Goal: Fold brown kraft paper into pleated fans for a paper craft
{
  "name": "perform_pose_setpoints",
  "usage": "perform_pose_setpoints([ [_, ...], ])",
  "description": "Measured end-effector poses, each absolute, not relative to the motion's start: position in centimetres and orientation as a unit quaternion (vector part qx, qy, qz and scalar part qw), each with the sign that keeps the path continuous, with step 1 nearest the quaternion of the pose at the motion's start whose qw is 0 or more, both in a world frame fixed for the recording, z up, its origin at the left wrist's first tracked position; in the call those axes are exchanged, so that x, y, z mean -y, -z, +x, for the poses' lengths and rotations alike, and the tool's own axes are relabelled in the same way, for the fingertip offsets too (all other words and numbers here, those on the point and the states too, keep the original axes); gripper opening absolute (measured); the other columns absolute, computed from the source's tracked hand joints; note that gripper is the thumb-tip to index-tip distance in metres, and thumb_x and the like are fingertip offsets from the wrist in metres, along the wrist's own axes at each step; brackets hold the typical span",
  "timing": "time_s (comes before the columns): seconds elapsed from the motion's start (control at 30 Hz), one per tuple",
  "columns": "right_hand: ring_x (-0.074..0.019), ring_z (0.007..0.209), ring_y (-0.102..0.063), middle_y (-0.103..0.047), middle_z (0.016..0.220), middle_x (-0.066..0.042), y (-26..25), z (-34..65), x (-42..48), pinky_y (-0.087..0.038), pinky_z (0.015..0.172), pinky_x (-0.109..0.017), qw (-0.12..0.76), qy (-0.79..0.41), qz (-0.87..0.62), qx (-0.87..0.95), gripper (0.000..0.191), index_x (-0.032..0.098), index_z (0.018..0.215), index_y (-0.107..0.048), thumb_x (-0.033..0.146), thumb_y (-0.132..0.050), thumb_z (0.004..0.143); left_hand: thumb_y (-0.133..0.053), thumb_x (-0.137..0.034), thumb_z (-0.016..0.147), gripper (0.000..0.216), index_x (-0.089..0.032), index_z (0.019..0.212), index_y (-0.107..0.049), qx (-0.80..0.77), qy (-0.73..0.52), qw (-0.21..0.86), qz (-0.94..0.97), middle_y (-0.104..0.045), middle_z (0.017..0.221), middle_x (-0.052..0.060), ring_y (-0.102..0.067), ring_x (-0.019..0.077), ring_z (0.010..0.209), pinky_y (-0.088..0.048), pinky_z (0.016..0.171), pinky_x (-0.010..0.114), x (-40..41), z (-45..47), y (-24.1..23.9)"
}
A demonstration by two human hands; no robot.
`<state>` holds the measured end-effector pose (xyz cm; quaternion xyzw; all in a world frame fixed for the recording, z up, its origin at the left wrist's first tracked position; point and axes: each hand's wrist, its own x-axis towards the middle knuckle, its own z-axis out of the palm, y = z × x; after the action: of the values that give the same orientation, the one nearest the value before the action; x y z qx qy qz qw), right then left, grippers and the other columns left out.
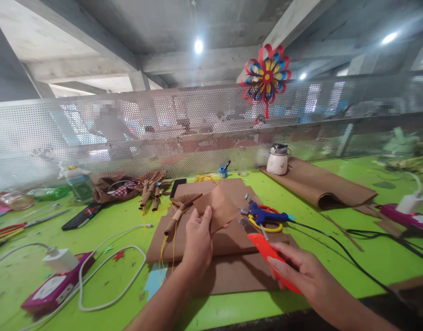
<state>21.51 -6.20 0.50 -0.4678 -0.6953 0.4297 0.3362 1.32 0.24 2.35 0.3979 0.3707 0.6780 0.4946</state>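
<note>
My left hand [198, 234] is closed on a small piece of brown paper [218, 207], thumb on top, held over a stack of larger brown sheets [232, 273]. In my right hand [301, 271] is an orange-red utility knife [274, 259], pointing up and left, apart from the paper. Just beyond the knife lie a blue glue gun [266, 214] and yellow-handled scissors [277, 227]. A rolled paper tube with a pleated fan top [176, 218] rests left of my left hand, yellow threads hanging from it.
Purple power strips [56, 287] sit left and right, with a white cable [142, 271] looping at left. A black phone [82, 216], several paper tubes [151, 191] and a white bottle [277, 161] on folded brown paper [322, 184] stand farther back, before a perforated metal screen [156, 133].
</note>
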Motion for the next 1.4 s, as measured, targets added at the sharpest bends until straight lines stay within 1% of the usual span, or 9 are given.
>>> perform_pose_setpoints([
  [0.13, -0.0132, 0.062, -0.050, -0.055, 0.070, 0.000, -0.3, 21.0, 6.0, -0.039, 0.056, -0.023, 0.339, -0.428, -0.478, 0.688, 0.033, 0.017, 0.099, -0.058, 0.045, -0.044, 0.088, -0.061, -0.028, 0.079, 0.030, -0.018, 0.106, -0.052, -0.373, -0.674, 0.497, 0.400, -0.068, 0.094, 0.005, -0.068, 0.0157, 0.074, -0.057, 0.060, 0.024, -0.3, 1.3, -2.2],
  [0.27, -0.0130, 0.063, -0.051, -0.054, 0.070, 0.000, -0.4, 20.5, 5.8, -0.039, 0.056, -0.023, 0.350, -0.430, -0.467, 0.688, 0.030, 0.016, 0.096, -0.058, 0.042, -0.044, 0.088, -0.062, -0.028, 0.079, 0.031, -0.018, 0.107, -0.052, -0.369, -0.681, 0.488, 0.402, -0.068, 0.098, 0.006, -0.068, 0.0177, 0.080, -0.057, 0.063, 0.026, -0.1, 1.3, -2.2],
  [0.5, -0.0128, 0.062, -0.051, -0.056, 0.071, -0.001, -0.5, 21.0, 6.1, -0.039, 0.056, -0.023, 0.351, -0.416, -0.481, 0.687, 0.033, 0.017, 0.101, -0.059, 0.043, -0.045, 0.088, -0.064, -0.030, 0.076, 0.032, -0.016, 0.102, -0.053, -0.378, -0.672, 0.498, 0.397, -0.068, 0.094, 0.006, -0.068, 0.0162, 0.072, -0.057, 0.059, 0.025, 0.3, 1.5, -2.4],
  [0.73, -0.0130, 0.061, -0.049, -0.055, 0.069, -0.001, -0.7, 21.2, 6.5, -0.039, 0.056, -0.023, 0.350, -0.420, -0.474, 0.690, 0.036, 0.016, 0.099, -0.061, 0.045, -0.044, 0.088, -0.065, -0.030, 0.075, 0.033, -0.016, 0.103, -0.053, -0.384, -0.673, 0.500, 0.387, -0.069, 0.091, 0.005, -0.068, 0.0161, 0.071, -0.056, 0.056, 0.023, 0.3, 1.4, -2.6],
  [0.87, -0.0123, 0.058, -0.048, -0.054, 0.067, 0.000, -0.5, 21.4, 6.6, -0.038, 0.053, -0.023, 0.371, -0.436, -0.470, 0.672, 0.037, 0.016, 0.099, -0.062, 0.047, -0.045, 0.086, -0.066, -0.029, 0.075, 0.034, -0.017, 0.104, -0.053, -0.382, -0.671, 0.499, 0.393, -0.069, 0.092, 0.005, -0.067, 0.0160, 0.071, -0.056, 0.056, 0.023, 0.2, 1.3, -2.6],
  [0.97, -0.0124, 0.059, -0.049, -0.055, 0.066, -0.001, -0.3, 21.4, 6.6, -0.038, 0.054, -0.023, 0.367, -0.429, -0.471, 0.678, 0.036, 0.016, 0.095, -0.062, 0.046, -0.045, 0.086, -0.065, -0.029, 0.076, 0.034, -0.018, 0.105, -0.053, -0.382, -0.668, 0.496, 0.404, -0.069, 0.094, 0.004, -0.067, 0.0150, 0.070, -0.056, 0.057, 0.024, 0.1, 1.4, -2.6],
  [1.07, -0.0127, 0.060, -0.050, -0.055, 0.068, -0.001, 0.1, 21.1, 6.5, -0.039, 0.055, -0.023, 0.367, -0.427, -0.474, 0.677, 0.035, 0.017, 0.096, -0.060, 0.046, -0.045, 0.087, -0.064, -0.031, 0.076, 0.034, -0.018, 0.105, -0.052, -0.386, -0.666, 0.491, 0.408, -0.069, 0.090, 0.004, -0.067, 0.0150, 0.068, -0.056, 0.057, 0.025, 0.1, 1.4, -2.3],
  [1.27, -0.0107, 0.058, -0.048, -0.053, 0.070, 0.000, 0.1, 20.3, 6.2, -0.038, 0.054, -0.021, 0.375, -0.468, -0.450, 0.662, 0.032, 0.016, 0.097, -0.058, 0.044, -0.046, 0.087, -0.063, -0.035, 0.078, 0.036, -0.017, 0.108, -0.052, -0.389, -0.660, 0.477, 0.430, -0.069, 0.093, 0.006, -0.068, 0.0187, 0.078, -0.055, 0.064, 0.027, 0.1, 1.2, -1.7],
  [1.4, -0.0104, 0.058, -0.048, -0.054, 0.069, 0.000, 0.0, 20.3, 6.2, -0.039, 0.053, -0.021, 0.388, -0.476, -0.450, 0.648, 0.032, 0.016, 0.096, -0.059, 0.044, -0.047, 0.087, -0.062, -0.034, 0.079, 0.036, -0.019, 0.110, -0.052, -0.390, -0.658, 0.476, 0.435, -0.069, 0.094, 0.006, -0.068, 0.0188, 0.076, -0.055, 0.063, 0.027, 0.3, 1.4, -1.8],
])
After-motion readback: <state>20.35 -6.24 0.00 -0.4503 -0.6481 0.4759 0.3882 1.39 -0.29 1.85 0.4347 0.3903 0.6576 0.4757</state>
